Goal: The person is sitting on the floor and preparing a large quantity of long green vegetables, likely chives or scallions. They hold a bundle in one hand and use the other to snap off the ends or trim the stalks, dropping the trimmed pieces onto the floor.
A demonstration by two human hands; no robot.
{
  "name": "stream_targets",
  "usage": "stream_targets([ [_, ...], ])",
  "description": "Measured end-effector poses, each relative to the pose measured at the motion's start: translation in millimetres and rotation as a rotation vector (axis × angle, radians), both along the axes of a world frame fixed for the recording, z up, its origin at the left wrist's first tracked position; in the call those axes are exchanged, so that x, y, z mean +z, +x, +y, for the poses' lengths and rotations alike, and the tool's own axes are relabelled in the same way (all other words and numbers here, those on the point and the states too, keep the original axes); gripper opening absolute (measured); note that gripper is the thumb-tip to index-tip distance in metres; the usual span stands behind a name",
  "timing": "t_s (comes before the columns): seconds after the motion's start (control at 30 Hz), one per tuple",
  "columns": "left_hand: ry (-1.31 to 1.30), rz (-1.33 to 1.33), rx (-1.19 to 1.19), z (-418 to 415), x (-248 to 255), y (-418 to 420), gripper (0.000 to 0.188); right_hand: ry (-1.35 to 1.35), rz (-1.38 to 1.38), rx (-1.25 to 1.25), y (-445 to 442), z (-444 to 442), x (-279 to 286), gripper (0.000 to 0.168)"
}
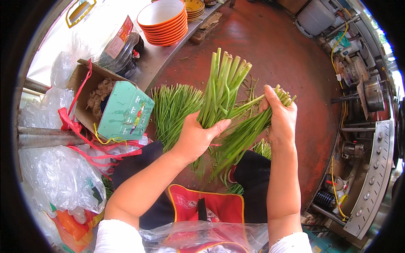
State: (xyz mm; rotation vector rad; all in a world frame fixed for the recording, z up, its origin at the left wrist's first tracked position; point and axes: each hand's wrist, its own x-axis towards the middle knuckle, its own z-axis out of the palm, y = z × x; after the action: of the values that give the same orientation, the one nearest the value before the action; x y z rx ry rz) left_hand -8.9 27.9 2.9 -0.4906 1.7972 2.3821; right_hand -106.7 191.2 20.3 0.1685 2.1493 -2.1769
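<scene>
My left hand is closed round a thick bunch of green stalks, its pale cut ends pointing up and away from me. To its right, my right hand grips a thinner bundle of long green stems near the cut ends, with the leaves hanging down to the left. One or more stalks stretch between the two bunches. A large pile of the same greens stands on the floor beyond my left hand. Loose trimmings lie on the floor behind the bunches.
At left are an open cardboard box, pink plastic string and clear plastic bags. Stacked orange bowls stand on a metal counter. At right, beyond the red floor, are a gas cylinder, a pot and a stove panel.
</scene>
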Motion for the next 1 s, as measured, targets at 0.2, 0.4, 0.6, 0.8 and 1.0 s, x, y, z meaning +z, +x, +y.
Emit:
stream_targets([
  [0.2,0.214,-0.047,-0.055,-12,-8,3,0.013,-0.236,-0.058,0.109,-5,11,5,0.021],
  [0.4,0.273,-0.099,-0.023,-9,-5,3,0.014,-0.123,-0.099,0.278,4,-1,9,0.015],
  [0.6,0.151,-0.035,0.263,-16,-18,-1,0.014,-0.321,-0.047,0.082,-9,20,13,0.018],
  [0.8,-0.099,-0.002,0.153,-22,-16,-2,0.016,-0.196,-0.099,0.139,-4,12,9,0.021],
  [1.0,0.23,-0.064,-0.048,-5,-5,-3,0.021,-0.029,-0.179,0.354,14,-14,8,0.019],
])
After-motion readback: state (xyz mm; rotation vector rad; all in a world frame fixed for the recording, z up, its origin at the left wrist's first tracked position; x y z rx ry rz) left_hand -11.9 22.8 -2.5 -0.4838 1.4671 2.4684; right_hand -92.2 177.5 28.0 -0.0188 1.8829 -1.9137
